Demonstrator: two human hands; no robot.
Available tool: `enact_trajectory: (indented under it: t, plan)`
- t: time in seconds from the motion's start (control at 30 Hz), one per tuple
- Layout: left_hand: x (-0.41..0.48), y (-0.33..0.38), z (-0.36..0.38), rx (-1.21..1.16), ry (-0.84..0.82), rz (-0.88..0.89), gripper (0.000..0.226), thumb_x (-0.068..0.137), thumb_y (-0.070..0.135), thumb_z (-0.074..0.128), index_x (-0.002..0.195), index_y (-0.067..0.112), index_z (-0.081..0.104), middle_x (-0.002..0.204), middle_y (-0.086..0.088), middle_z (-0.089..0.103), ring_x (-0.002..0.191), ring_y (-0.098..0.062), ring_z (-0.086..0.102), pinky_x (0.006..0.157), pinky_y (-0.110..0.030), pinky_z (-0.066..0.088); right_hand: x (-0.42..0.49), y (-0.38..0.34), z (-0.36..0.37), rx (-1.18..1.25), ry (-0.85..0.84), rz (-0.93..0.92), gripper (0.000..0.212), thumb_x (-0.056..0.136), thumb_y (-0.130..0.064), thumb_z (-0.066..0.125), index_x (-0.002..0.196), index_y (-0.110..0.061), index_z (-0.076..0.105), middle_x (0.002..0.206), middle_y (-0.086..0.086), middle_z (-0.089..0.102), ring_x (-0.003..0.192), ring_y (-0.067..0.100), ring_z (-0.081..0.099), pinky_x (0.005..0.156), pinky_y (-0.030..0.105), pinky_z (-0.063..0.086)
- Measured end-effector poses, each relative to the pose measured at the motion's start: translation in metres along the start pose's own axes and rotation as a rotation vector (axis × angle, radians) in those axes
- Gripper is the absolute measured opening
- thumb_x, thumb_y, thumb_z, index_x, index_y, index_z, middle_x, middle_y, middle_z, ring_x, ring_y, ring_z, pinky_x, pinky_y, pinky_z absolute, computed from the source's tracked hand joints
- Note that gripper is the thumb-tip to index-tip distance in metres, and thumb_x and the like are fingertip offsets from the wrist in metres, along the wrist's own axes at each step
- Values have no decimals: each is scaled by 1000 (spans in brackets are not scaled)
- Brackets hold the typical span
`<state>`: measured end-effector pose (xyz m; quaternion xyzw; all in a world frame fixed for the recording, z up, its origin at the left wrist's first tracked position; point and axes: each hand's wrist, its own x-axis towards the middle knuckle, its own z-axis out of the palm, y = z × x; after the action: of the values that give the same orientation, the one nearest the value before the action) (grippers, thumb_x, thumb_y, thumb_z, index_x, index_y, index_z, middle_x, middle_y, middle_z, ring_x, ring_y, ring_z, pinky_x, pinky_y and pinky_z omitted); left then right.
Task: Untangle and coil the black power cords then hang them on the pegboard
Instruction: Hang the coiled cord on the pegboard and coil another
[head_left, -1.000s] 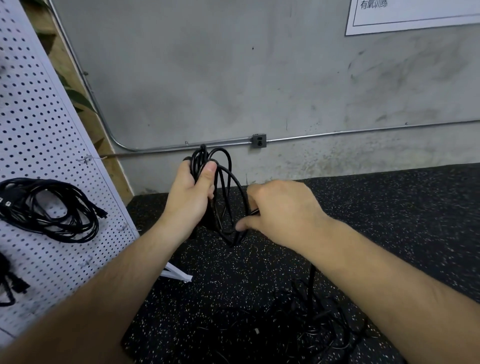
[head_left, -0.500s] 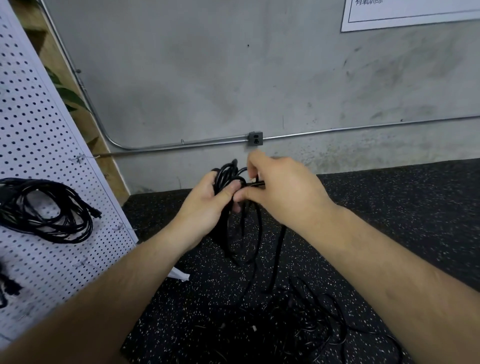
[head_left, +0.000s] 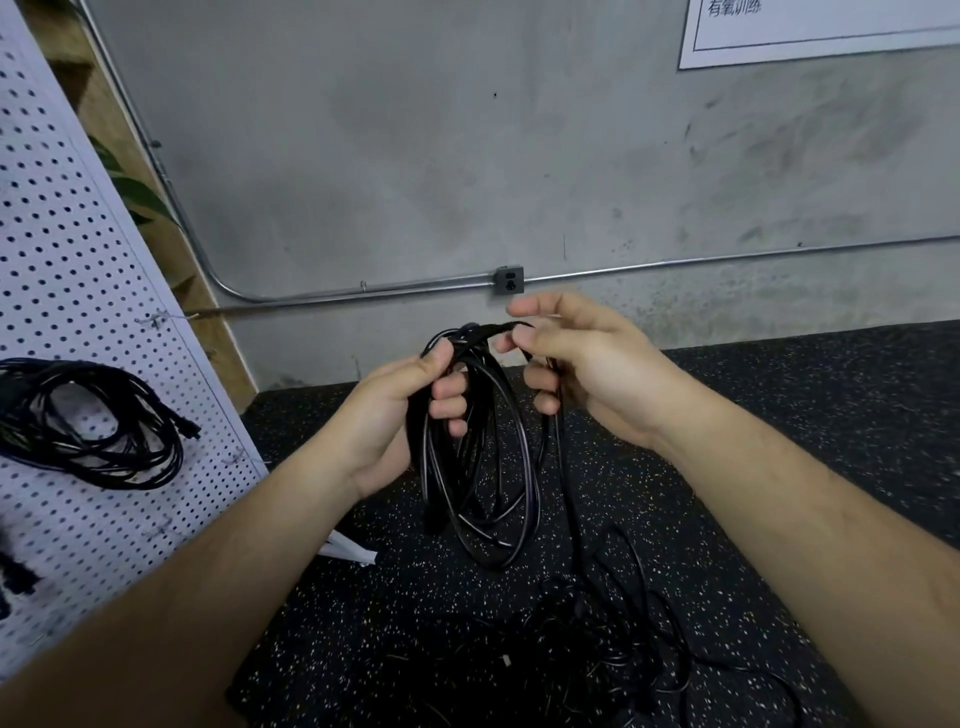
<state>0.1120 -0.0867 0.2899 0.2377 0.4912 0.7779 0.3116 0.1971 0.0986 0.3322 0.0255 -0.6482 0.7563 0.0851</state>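
Observation:
My left hand grips the top of a hanging coil of black power cord, thumb over the loops. My right hand is just to the right of it, pinching the same cord at the top of the coil; the cord's free length runs down from that hand. It leads into a tangled pile of black cords on the floor below. A white pegboard leans at the left, and a coiled black cord hangs on it.
The floor is black speckled rubber. A grey concrete wall stands behind, with a metal conduit and a small outlet box. A second dark cord hangs low on the pegboard's left edge. A white pegboard foot juts onto the floor.
My right hand rose from beside the coil's lower loops to its top, laying another loop into my left hand's grip. The coil has grown and hangs lower.

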Motion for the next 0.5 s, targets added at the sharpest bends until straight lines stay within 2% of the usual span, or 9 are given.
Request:
enact_trajectory:
  t: [0.07,0.1,0.17,0.2,0.27,0.37,0.43,0.5]
  plan:
    - [0,2,2,-33,20,16,35,95,32,61,119,13,45,67,7,36,54,-6,33,58,-23,40,-1,3,-5,-75,-35,5,12,103,-8,54,114,-8,58,77,4,66,50,13,42,46,27,44]
    - [0,3,3,-38,39,35,26,97,32,60,109,10,52,66,8,36,53,-5,32,58,-22,39,-2,6,-8,-140,-37,13,8,103,-11,55,110,-7,58,73,4,64,51,14,45,49,30,49]
    - [-1,8,4,-68,99,79,22,98,33,54,87,17,65,65,9,34,52,-4,30,57,-21,36,-2,11,-15,-274,-34,48,10,102,-16,58,106,-7,56,72,4,63,56,18,56,60,36,59]
    - [-1,12,2,-92,132,99,24,97,33,53,83,19,65,64,9,33,51,-4,30,57,-21,36,-2,14,-18,-340,-41,68,12,101,-17,59,107,-7,56,76,4,65,61,21,63,68,39,62]
    - [0,17,-1,-121,188,127,24,96,36,54,79,19,51,63,9,34,51,-4,30,57,-20,38,-5,23,-20,-465,-71,103,14,102,-22,58,108,-10,55,83,3,68,70,24,71,77,39,62]
    - [1,20,-10,-181,237,130,28,94,38,55,76,22,40,63,10,34,51,-4,30,57,-20,40,-14,49,-10,-664,-113,142,16,105,-36,48,108,-20,50,83,4,72,72,15,74,70,32,60]
    - [3,22,-19,-253,238,144,27,93,38,58,80,23,40,65,11,35,52,-3,31,57,-20,42,-17,71,-4,-747,-116,138,22,106,-43,39,108,-22,46,82,7,75,75,22,74,70,43,60]
    - [3,27,-27,-302,242,169,26,93,39,61,84,24,41,68,11,38,54,-3,34,59,-22,44,-16,88,-5,-763,-99,129,23,107,-44,37,106,-23,46,84,1,76,78,32,71,75,52,55]
